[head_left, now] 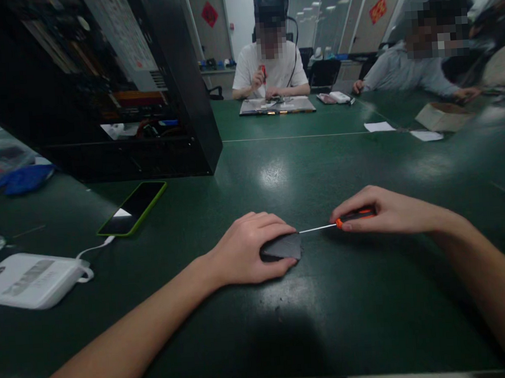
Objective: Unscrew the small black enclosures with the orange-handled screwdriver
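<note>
Head view, dark block: the dark block [284, 247] is lying on the green table [370, 301], directly under the left hand's fingers and well to the left of the right hand.
Left hand: the left hand [250, 249] is gripping the block, fingers along the far side, thumb along the near side.
Screwdriver: the screwdriver [339, 223] is pointing leftward from the right hand, its tip meeting the block's far right corner, just beside the left fingertips; whether it is seated in anything cannot be told.
Right hand: the right hand [376, 210] is closing around the handle.
Hazard, slip: excess push or a poorly seated tip could be sending the shaft into the left fingers.
Hazard, shift: a loosening left grip could be letting the block slide on the smooth tabletop.
Phone: the phone [136, 207] is lying beyond and left of the left hand.
Computer case: the computer case [199, 124] is standing farther beyond the left hand.
</note>
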